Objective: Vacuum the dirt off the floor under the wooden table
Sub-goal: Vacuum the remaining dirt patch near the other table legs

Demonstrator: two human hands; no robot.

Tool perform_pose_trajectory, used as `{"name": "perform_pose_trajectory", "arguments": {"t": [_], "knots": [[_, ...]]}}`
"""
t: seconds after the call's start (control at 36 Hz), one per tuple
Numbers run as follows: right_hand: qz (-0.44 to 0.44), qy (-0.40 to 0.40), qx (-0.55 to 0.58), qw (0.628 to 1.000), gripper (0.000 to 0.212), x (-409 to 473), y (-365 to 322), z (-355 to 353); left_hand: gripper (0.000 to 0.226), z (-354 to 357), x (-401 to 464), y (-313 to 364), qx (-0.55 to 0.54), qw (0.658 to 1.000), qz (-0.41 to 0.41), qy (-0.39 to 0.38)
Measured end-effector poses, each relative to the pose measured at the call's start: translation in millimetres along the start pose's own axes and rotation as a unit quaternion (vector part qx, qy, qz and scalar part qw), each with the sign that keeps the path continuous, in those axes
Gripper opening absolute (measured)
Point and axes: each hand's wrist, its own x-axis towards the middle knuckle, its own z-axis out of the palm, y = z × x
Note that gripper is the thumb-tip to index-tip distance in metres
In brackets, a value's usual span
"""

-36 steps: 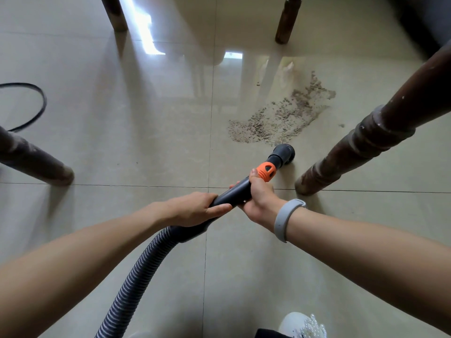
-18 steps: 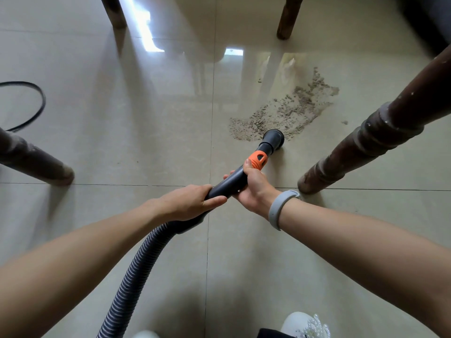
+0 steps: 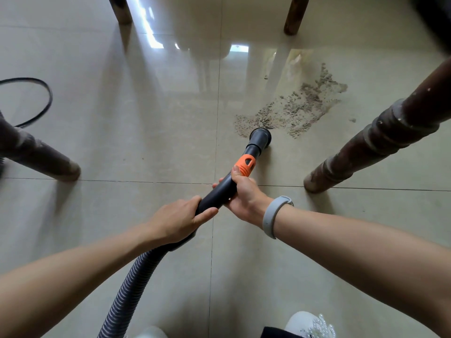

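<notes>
1. Both hands grasp the vacuum wand: the right hand wraps the black tube just behind the orange collar, thumb laid along the top, while the left hand closes over the rear of the handle, where rigid plastic meets the ribbed grey hose.

2. The wand's long axis runs from the grip up and to the right, ending in a round, flared black nozzle that looks to be down on the floor or just above it; which of the two cannot be told.

3. The dirt lies directly ahead of the nozzle along that same line, its near edge touching the nozzle's rim. The patch stretches away up and right as a loose, gritty grey-brown scatter, thicker at the far end. The right hand is the nearer one to it, so it likely steers while the left feeds hose.

4. Most of the patch appears untouched; a push forward along the wand's axis should sweep its length.

5. A turned, dark wooden table leg, scuffed and dusty, stands just right of the dirt and could block a wide swing. Three other legs and a black cord sit well apart on the glossy, reflective beige tile floor.
</notes>
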Motion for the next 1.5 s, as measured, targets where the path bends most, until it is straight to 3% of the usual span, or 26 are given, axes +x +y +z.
{"name": "perform_pose_trajectory", "arguments": {"t": [0.25, 0.56, 0.72, 1.0, 1.31, 1.5], "knots": [[0.003, -0.023, -0.03, 0.999, 0.045, -1.2, 11.3, 12.2, 0.045, 10.9, -12.9, -12.0, -0.013, 0.999, -0.032, 0.024], [0.016, -0.046, -0.031, 0.998, 0.032, 3.4, 12.8, 16.8, 0.045, 16.7, -13.9, -17.3, -0.009, 0.997, -0.05, 0.061], [0.019, -0.036, -0.049, 0.998, 0.04, 10.8, 7.4, 24.4, 0.045, 16.2, -6.8, -22.1, -0.036, 0.996, -0.057, 0.061], [-0.008, -0.008, -0.108, 0.994, 0.028, 34.2, -33.0, 55.3, 0.055, -9.8, 33.0, -24.7, -0.181, 0.978, -0.05, 0.086], [-0.041, 0.03, -0.124, 0.991, 0.048, 47.4, -64.6, 70.1, 0.042, -39.3, 67.7, -11.4, -0.276, 0.959, -0.022, 0.066], [-0.022, 0.035, -0.106, 0.993, 0.046, 48.9, -57.3, 60.9, 0.045, -38.6, 58.4, -14.4, -0.272, 0.961, -0.012, 0.044]]}}
